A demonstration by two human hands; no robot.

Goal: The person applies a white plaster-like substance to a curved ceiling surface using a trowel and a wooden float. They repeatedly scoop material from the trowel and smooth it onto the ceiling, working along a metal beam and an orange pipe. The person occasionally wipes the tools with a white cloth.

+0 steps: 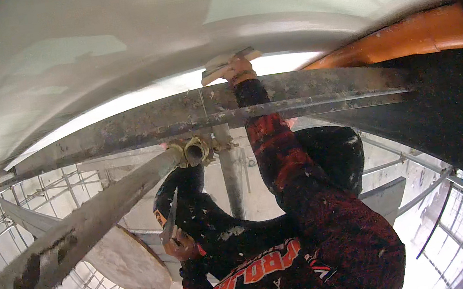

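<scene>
My right hand [240, 67] reaches up past a long weathered beam [323, 87] and grips a flat, pale-bladed spreading tool [214, 75] held at the edge of the pale curved surface [112, 37] overhead; whether it touches is unclear. Low in the middle, near my dark, stained trousers, my left hand [180, 242] holds a long metal blade [172, 211] pointing upward, beside a thick scaffold tube [80, 240].
An orange curved pipe or trim [392, 35] runs at the upper right, above a dark beam [437, 106]. A tube joint with a clamp [194, 152] and a vertical post [231, 185] stand mid-view. Scaffold bars, boards and an oval panel [127, 266] lie below.
</scene>
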